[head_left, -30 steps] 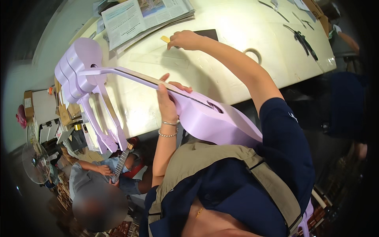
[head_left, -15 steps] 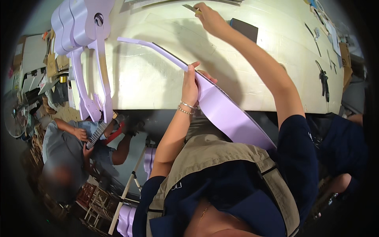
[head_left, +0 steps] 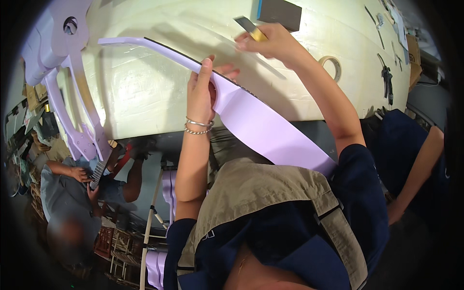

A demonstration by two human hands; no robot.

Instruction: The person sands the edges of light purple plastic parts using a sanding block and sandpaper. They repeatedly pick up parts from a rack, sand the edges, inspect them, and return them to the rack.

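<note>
A purple ukulele (head_left: 270, 133) is turned edge-on, its lower end against my body. Its neck slopes up to the far left, the dark fretboard along the side away from me. My left hand (head_left: 199, 92) is closed around the neck where it joins the body, thumb on the near side, fingertips past the fretboard. Above the table my right hand (head_left: 278, 44) grips a flat metal blade with a yellow handle (head_left: 251, 30), apart from the ukulele. Its fingertips are slightly smeared by motion.
More purple ukuleles (head_left: 58, 43) stand together at the table's left side. On the table (head_left: 159, 96) lie a dark block (head_left: 280, 14), a tape roll (head_left: 331, 67) and black pliers (head_left: 386, 79). A seated co-worker (head_left: 72, 193) holds a fretted neck at left; another person (head_left: 411, 159) is at right.
My right hand has come back nearer with the blade, from the table's far side toward the ukulele. The view has shifted; my left hand keeps hold of the neck.
</note>
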